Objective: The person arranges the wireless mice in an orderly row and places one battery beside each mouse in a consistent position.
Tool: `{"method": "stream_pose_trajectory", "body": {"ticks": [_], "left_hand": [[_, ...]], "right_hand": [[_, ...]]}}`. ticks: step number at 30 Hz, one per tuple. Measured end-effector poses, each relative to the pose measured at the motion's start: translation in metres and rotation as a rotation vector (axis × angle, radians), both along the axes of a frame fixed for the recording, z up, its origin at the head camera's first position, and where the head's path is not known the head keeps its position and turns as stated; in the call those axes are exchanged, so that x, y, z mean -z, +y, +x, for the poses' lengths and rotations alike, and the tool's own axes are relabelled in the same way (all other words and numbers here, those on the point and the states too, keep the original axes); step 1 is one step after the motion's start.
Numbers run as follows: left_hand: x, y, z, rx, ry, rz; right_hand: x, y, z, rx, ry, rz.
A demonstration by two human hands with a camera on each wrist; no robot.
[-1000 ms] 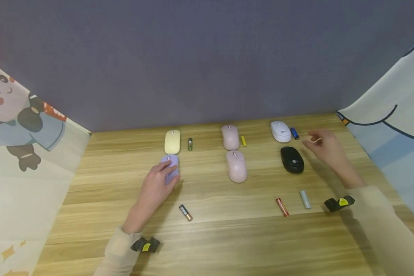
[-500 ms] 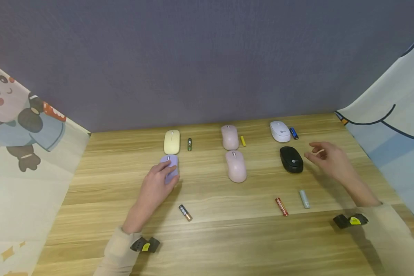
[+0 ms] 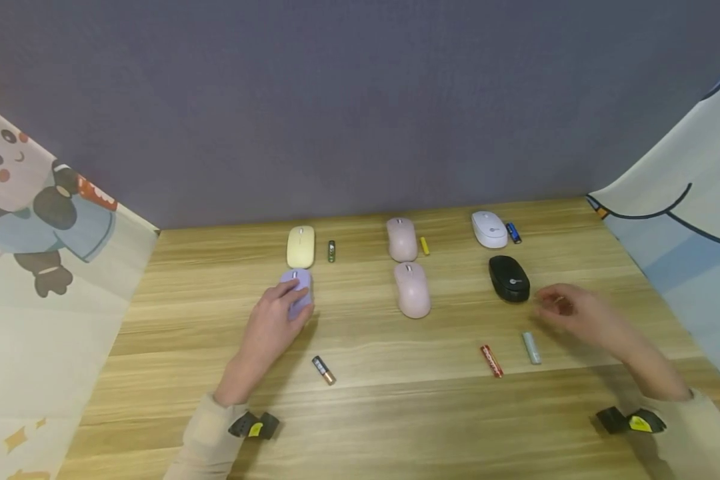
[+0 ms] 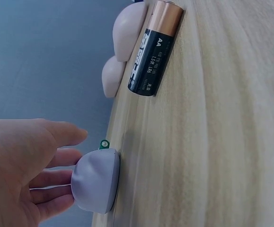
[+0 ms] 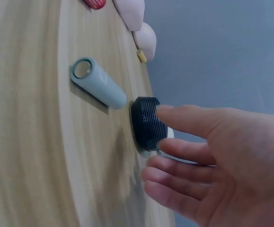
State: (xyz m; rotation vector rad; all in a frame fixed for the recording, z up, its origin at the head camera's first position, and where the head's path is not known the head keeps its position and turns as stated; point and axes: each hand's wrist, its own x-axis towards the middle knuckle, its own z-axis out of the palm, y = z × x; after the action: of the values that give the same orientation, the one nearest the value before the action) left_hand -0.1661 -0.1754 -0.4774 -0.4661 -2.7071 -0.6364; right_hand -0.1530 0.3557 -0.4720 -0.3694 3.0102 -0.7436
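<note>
My left hand [image 3: 276, 309] lies over a lilac computer mouse [image 3: 297, 277], fingers relaxed along its top and the thumb by its right side. The left wrist view shows the thumb apart from the mouse [image 4: 96, 182]. My right hand [image 3: 582, 317] hovers beside a black mouse [image 3: 509, 279], its fingers loosely bent with nothing between them. Just below that hand lies a pale blue battery [image 3: 531, 348], seen close in the right wrist view with its ring-shaped end towards the camera. A red battery [image 3: 491, 361] lies to its left.
Along the back are a yellow mouse [image 3: 301, 247], a green battery [image 3: 332, 251], a pink mouse [image 3: 402, 240], a yellow battery [image 3: 425, 246], a white mouse [image 3: 489, 229] and a blue battery [image 3: 513, 233]. Another pink mouse [image 3: 413, 291] sits mid-table. A black-and-copper AA battery [image 3: 323, 370] lies front left.
My right hand has moved from beside the blue battery down towards the front, past the black mouse to near the pale blue battery. The left hand stays on the lilac mouse.
</note>
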Motion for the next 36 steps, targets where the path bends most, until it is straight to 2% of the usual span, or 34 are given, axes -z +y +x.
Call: {"method": "stream_pose_trajectory", "body": {"ticks": [5,15,27,36], "left_hand": [[0.001,-0.001,0.000,0.005,0.012,0.001],[0.002,0.001,-0.001,0.004,0.016,-0.009],[0.001,0.001,0.000,0.000,0.020,-0.014],[-0.001,0.002,0.000,0.000,0.003,-0.005]], "right_hand": [[0.003,-0.002,0.012,-0.072,-0.009,-0.015],[0.007,-0.010,0.026,-0.077,-0.103,-0.058],[0.003,-0.024,0.035,-0.075,-0.262,-0.040],[0.005,-0.024,0.035,-0.130,-0.218,-0.017]]}}
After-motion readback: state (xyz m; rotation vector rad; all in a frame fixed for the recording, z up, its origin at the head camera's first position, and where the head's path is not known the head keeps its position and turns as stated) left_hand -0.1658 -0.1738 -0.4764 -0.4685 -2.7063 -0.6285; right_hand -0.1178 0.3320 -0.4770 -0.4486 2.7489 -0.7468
